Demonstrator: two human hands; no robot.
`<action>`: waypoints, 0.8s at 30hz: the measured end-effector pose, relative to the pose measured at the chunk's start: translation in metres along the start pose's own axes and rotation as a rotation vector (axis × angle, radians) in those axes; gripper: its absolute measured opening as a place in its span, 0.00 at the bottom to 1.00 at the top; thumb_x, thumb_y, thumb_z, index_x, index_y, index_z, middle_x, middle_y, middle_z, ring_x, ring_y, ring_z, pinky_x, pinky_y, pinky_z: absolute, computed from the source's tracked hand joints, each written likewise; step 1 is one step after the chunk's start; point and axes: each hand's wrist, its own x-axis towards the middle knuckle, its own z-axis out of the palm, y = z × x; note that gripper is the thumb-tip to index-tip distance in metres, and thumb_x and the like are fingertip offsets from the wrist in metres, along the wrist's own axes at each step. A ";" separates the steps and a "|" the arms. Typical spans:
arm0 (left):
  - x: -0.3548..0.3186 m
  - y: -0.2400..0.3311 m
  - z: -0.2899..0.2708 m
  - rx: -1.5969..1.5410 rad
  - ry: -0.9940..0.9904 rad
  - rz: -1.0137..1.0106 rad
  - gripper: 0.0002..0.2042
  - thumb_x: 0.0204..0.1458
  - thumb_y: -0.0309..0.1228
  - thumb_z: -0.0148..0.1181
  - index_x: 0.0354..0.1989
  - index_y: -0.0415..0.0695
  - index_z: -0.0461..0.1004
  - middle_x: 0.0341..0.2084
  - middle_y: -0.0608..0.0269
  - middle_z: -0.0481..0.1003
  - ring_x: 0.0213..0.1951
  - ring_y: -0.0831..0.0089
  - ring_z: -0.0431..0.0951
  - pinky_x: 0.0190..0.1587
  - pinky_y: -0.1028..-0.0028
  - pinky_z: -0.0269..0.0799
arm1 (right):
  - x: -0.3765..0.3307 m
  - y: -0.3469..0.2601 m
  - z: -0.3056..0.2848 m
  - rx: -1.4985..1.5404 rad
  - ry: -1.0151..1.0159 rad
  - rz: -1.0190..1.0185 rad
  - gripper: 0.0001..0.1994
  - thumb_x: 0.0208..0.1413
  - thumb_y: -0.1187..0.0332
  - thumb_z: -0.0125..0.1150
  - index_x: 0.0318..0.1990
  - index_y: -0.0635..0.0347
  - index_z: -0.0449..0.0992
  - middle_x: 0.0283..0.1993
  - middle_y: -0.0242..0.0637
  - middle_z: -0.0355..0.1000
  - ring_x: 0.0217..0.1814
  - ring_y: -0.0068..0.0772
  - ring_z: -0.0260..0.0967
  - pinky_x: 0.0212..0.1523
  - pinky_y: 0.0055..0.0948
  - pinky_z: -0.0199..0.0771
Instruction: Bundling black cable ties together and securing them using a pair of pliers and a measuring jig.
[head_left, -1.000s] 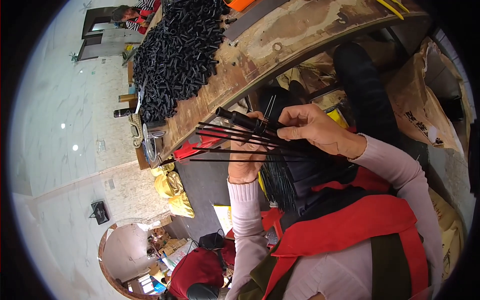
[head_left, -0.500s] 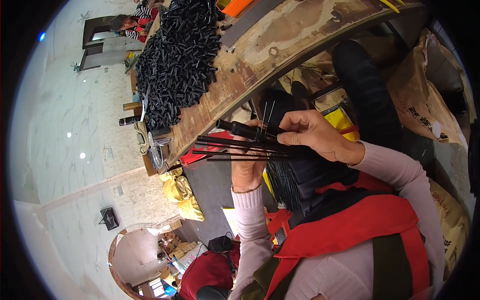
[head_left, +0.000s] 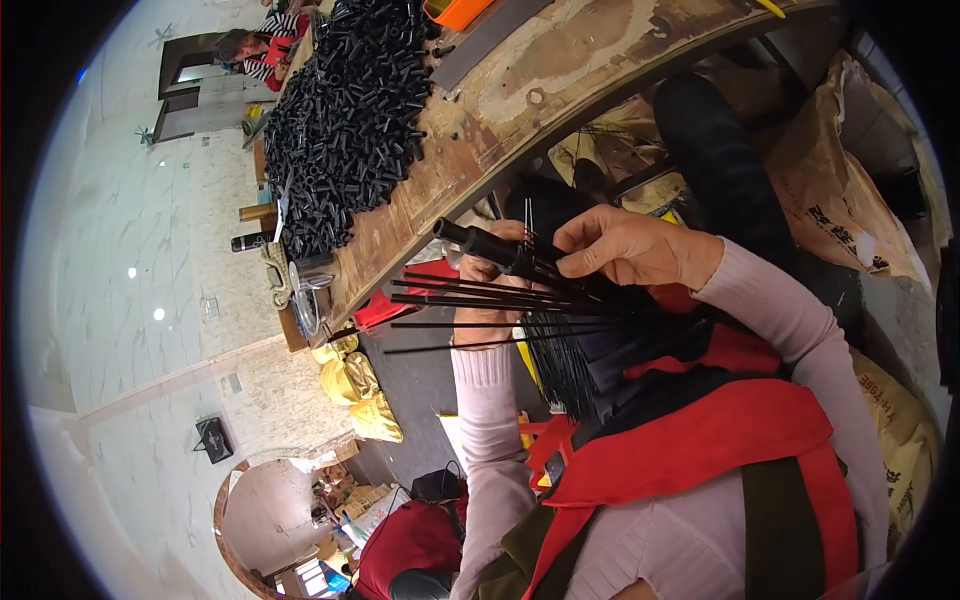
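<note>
My left hand is closed around a stepped black tube, its fingers partly hidden behind it. Several thin black rods fan out below and beside the tube, like the ribs of an umbrella frame. A few thin, shiny metal strips stand up at the tube's collar. Just right of that collar, my right hand is closed in a pinch, thumb against fingers. What lies between its fingertips is too small to make out. A bundle of dark thin rods hangs by my lap.
A wooden table with a curved edge bears a large heap of short black tubes and an orange container. A person in stripes sits at its far end. Yellow bags lie left; a paper sack stands right.
The thin rods have spread into a wider fan. My right hand has shifted slightly up and stays by the collar. The shiny strips stand closer together.
</note>
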 end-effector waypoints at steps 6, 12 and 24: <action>0.009 -0.009 0.001 -0.291 0.011 -0.046 0.28 0.44 0.28 0.71 0.53 0.37 0.65 0.41 0.54 0.72 0.40 0.70 0.77 0.37 0.76 0.78 | -0.010 0.017 0.013 -0.077 0.082 -0.300 0.07 0.52 0.76 0.68 0.38 0.64 0.78 0.35 0.31 0.76 0.38 0.18 0.73 0.43 0.16 0.71; 0.004 -0.003 0.008 -0.170 -0.033 0.011 0.20 0.51 0.27 0.65 0.50 0.38 0.67 0.44 0.58 0.71 0.39 0.71 0.78 0.37 0.76 0.79 | -0.005 0.019 0.006 -0.186 0.064 -0.349 0.08 0.53 0.77 0.67 0.40 0.63 0.77 0.37 0.29 0.76 0.39 0.17 0.73 0.44 0.17 0.73; 0.005 -0.019 0.011 -0.433 -0.050 0.013 0.22 0.62 0.37 0.54 0.64 0.48 0.62 0.52 0.63 0.69 0.54 0.68 0.70 0.61 0.68 0.66 | -0.014 0.011 0.026 -0.082 0.042 -0.254 0.05 0.54 0.76 0.67 0.33 0.59 0.75 0.32 0.24 0.73 0.34 0.13 0.69 0.36 0.14 0.67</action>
